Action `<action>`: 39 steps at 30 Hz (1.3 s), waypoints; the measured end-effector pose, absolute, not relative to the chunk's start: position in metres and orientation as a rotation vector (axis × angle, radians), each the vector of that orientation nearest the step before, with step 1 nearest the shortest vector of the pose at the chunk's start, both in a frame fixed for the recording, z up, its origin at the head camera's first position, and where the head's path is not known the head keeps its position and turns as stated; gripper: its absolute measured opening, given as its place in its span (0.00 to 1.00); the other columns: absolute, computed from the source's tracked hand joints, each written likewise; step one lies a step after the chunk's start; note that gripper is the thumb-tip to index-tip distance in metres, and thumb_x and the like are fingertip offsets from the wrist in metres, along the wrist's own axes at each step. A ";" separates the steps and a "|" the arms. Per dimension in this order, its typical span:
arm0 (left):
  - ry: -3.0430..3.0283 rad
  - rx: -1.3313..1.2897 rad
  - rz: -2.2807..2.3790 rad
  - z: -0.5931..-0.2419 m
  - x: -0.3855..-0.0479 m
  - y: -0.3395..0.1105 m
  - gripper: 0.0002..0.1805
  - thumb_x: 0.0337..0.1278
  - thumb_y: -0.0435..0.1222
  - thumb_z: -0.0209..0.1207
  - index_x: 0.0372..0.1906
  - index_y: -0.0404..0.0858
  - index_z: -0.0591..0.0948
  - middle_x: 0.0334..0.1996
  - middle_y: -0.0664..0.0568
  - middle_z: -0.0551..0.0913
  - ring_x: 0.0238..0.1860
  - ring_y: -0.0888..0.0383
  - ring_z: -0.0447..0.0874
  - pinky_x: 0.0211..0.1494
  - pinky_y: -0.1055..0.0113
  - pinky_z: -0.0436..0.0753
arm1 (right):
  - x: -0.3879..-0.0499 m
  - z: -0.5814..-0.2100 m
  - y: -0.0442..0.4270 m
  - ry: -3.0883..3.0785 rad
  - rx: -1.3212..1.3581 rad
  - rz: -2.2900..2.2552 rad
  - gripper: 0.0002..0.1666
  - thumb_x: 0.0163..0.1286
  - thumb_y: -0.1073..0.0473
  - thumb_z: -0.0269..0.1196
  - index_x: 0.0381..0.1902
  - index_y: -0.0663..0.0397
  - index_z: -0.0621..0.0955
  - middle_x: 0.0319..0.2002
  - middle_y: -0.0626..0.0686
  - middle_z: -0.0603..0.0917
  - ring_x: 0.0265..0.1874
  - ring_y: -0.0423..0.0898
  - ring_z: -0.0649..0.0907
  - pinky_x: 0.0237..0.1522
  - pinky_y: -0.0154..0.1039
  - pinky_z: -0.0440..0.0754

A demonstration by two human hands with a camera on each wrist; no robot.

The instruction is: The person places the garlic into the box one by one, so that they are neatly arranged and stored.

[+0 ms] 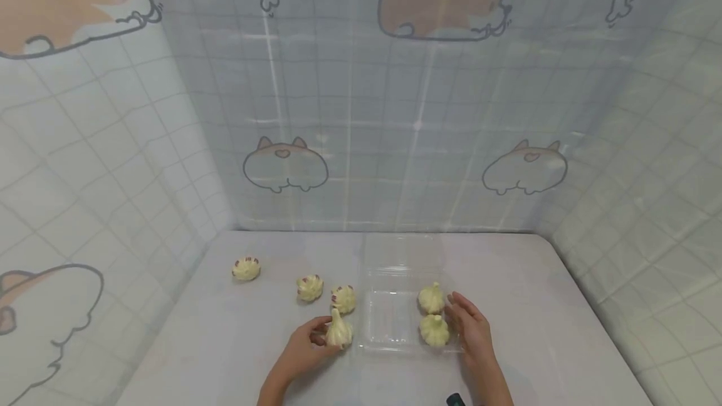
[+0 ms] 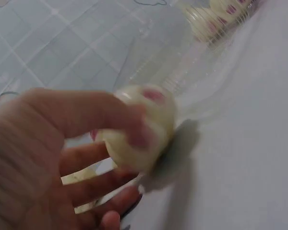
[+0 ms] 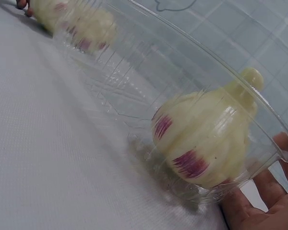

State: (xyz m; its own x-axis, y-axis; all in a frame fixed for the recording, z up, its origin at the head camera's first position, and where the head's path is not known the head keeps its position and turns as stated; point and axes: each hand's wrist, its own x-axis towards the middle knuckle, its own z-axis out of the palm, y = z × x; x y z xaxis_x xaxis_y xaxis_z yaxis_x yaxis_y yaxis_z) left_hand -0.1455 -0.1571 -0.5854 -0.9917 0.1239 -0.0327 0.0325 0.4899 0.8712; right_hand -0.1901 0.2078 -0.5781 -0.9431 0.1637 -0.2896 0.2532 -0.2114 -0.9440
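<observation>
Between its thumb and fingers, my left hand [image 1: 301, 351] grips a cream garlic bulb [image 1: 338, 331], stem up, just left of a clear plastic box [image 1: 389, 344]. Purple patches mark the bulb's lower side in the left wrist view, where the thumb covers part of it. Two garlic bulbs, a back one [image 1: 432, 299] and a front one [image 1: 434, 332], sit upright along the right side inside the box. My right hand [image 1: 476, 334] rests against the box's right wall with its fingers extended; the right wrist view shows them partly behind the clear plastic.
Three more garlic bulbs lie on the white table: one [image 1: 343, 299] just behind the held bulb, another [image 1: 309, 288] farther left, the third [image 1: 246, 269] at the back left. The box's clear lid [image 1: 400, 250] lies folded back. A dark object [image 1: 455, 400] shows at the front edge.
</observation>
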 end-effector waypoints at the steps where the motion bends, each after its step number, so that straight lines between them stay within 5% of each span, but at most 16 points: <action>1: 2.649 0.158 1.512 -0.586 -0.144 -0.157 0.36 0.44 0.42 0.75 0.61 0.37 0.75 0.48 0.45 0.80 0.40 0.56 0.78 0.41 0.62 0.79 | -0.190 -0.578 0.208 1.936 0.513 -2.344 0.29 0.72 0.56 0.57 0.68 0.55 0.68 0.68 0.57 0.69 0.62 0.52 0.75 0.62 0.45 0.69; 9: 2.678 0.226 1.612 -0.580 -0.141 -0.153 0.29 0.46 0.43 0.73 0.56 0.43 0.79 0.52 0.49 0.78 0.53 0.47 0.76 0.55 0.49 0.75 | -0.189 -0.580 0.208 1.916 0.511 -2.357 0.29 0.73 0.55 0.57 0.68 0.55 0.68 0.68 0.56 0.70 0.60 0.49 0.76 0.61 0.42 0.71; 22: 2.740 0.114 1.772 -0.575 -0.147 -0.131 0.07 0.49 0.40 0.72 0.33 0.51 0.85 0.36 0.61 0.80 0.42 0.51 0.78 0.40 0.66 0.74 | -0.187 -0.579 0.207 1.887 0.529 -2.365 0.29 0.72 0.56 0.58 0.69 0.57 0.67 0.68 0.58 0.68 0.62 0.53 0.74 0.64 0.47 0.68; 39: 2.840 0.096 1.858 -0.528 -0.158 -0.133 0.04 0.54 0.38 0.69 0.35 0.47 0.85 0.35 0.60 0.83 0.38 0.59 0.80 0.38 0.67 0.76 | -0.191 -0.577 0.208 1.907 0.537 -2.361 0.28 0.72 0.58 0.57 0.67 0.56 0.69 0.67 0.57 0.70 0.59 0.48 0.77 0.62 0.43 0.69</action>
